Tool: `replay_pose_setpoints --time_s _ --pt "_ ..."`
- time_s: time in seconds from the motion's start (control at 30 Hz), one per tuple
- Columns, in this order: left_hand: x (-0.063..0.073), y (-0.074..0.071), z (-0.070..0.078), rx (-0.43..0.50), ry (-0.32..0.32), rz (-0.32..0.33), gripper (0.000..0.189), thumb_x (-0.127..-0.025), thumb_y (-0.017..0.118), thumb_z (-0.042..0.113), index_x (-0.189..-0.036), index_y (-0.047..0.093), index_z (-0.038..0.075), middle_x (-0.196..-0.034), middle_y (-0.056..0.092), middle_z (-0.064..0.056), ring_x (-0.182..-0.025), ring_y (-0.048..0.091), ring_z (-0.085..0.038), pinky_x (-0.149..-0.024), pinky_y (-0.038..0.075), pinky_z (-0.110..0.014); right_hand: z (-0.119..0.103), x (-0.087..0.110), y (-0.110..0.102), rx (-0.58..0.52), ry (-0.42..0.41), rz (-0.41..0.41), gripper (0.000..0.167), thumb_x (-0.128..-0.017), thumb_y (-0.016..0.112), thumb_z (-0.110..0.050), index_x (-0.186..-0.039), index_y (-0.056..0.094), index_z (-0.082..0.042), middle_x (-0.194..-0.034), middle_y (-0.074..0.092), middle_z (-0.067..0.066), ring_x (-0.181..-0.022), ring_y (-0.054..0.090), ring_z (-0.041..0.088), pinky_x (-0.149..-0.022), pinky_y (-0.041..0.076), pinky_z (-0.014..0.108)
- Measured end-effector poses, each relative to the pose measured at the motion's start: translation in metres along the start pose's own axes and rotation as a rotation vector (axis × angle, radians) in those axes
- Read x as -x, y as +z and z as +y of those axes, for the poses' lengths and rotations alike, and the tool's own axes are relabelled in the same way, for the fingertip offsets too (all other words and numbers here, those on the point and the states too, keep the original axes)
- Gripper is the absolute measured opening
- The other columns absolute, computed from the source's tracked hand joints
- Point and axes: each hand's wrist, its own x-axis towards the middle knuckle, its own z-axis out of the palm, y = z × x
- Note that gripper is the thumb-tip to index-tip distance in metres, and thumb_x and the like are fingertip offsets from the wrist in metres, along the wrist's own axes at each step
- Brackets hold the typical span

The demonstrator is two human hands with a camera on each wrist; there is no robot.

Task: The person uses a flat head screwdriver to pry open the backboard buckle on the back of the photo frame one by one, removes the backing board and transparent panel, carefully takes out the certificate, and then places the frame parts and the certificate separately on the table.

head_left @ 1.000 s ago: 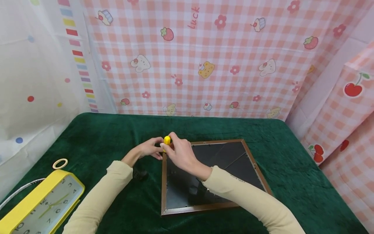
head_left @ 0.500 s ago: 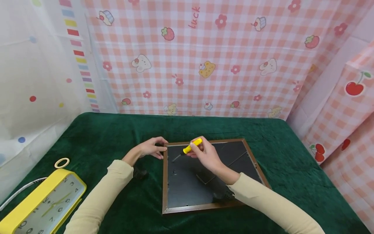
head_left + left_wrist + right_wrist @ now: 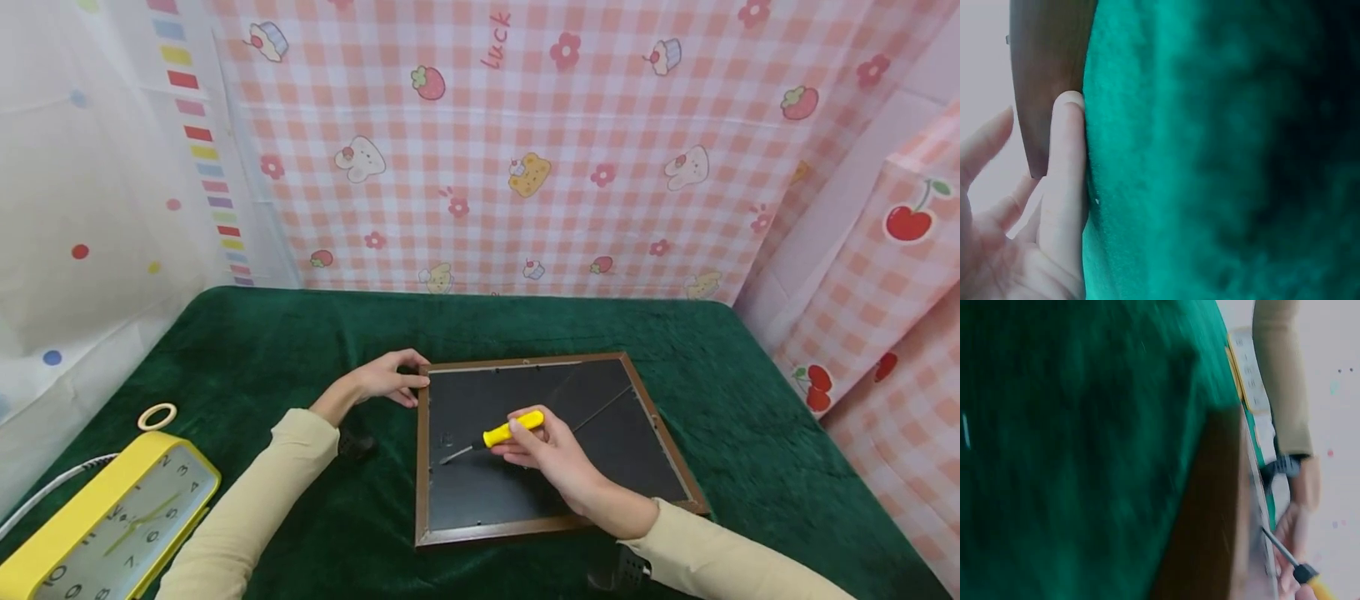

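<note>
A picture frame [image 3: 423,492] with a brown wooden rim lies face down, its black backing board [image 3: 510,492] upward. My left hand [image 3: 382,379] holds its far left corner; in the left wrist view the thumb [image 3: 1066,162] lies straight along the wooden side, other fingers round the corner. My right hand [image 3: 558,458] grips a screwdriver [image 3: 513,427] by its yellow handle, above the board. The screwdriver slants down to the left, its metal tip close to the left rim, near small metal tabs. In the right wrist view its shaft [image 3: 1280,547] and black collar show.
A yellow clock [image 3: 112,517] stands at the near left with a white cable [image 3: 56,492] behind it. A pale ring [image 3: 157,417] lies beyond the clock. Green cloth [image 3: 300,333] covers the table, with a pink checked curtain [image 3: 487,225] at the back.
My right hand has moved the screwdriver from the far left corner toward me along the left rim. The screwdriver has gone from upright to slanted. My left hand stays at the corner.
</note>
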Motion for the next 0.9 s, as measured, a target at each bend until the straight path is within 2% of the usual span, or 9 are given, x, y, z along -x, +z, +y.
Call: replay_pose_setpoints --time_s 0.23,0.53,0.67,0.9 --pt "0.003 0.004 0.006 -0.030 -0.019 0.000 0.050 -0.084 0.061 0.012 -0.124 0.035 -0.003 -0.120 0.030 -0.019 -0.065 0.059 -0.023 -0.060 0.051 -0.034 0.006 0.011 0.013 -0.013 -0.005 0.024 0.046 -0.090 0.052 -0.020 -0.120 0.032 0.008 -0.106 0.053 0.020 -0.091 0.059 0.026 -0.077 0.046 0.032" --pt "0.009 0.016 0.009 -0.093 -0.043 0.020 0.063 -0.082 0.063 0.016 -0.130 0.025 0.002 -0.125 0.027 -0.018 -0.062 0.057 -0.021 -0.055 0.050 -0.032 0.010 0.014 0.011 -0.061 0.024 0.029 0.043 -0.092 0.049 -0.018 -0.121 0.031 0.008 -0.106 0.053 0.020 -0.092 0.059 0.026 -0.078 0.045 0.032" --pt "0.010 0.020 0.010 -0.087 -0.053 0.054 0.061 -0.083 0.062 0.013 -0.130 0.025 0.001 -0.125 0.028 -0.020 -0.059 0.056 -0.022 -0.056 0.051 -0.033 0.013 0.014 0.012 -0.077 0.014 0.032 0.043 -0.092 0.048 -0.018 -0.121 0.030 0.008 -0.107 0.053 0.021 -0.092 0.059 0.026 -0.078 0.045 0.032" --pt "0.012 0.029 0.012 -0.155 -0.046 0.138 0.062 -0.083 0.062 0.013 -0.130 0.025 -0.003 -0.123 0.031 -0.025 -0.056 0.058 -0.023 -0.054 0.051 -0.033 0.017 0.013 0.015 -0.074 -0.012 0.037 0.046 -0.091 0.051 -0.020 -0.121 0.030 0.008 -0.107 0.052 0.020 -0.092 0.059 0.026 -0.078 0.045 0.032"
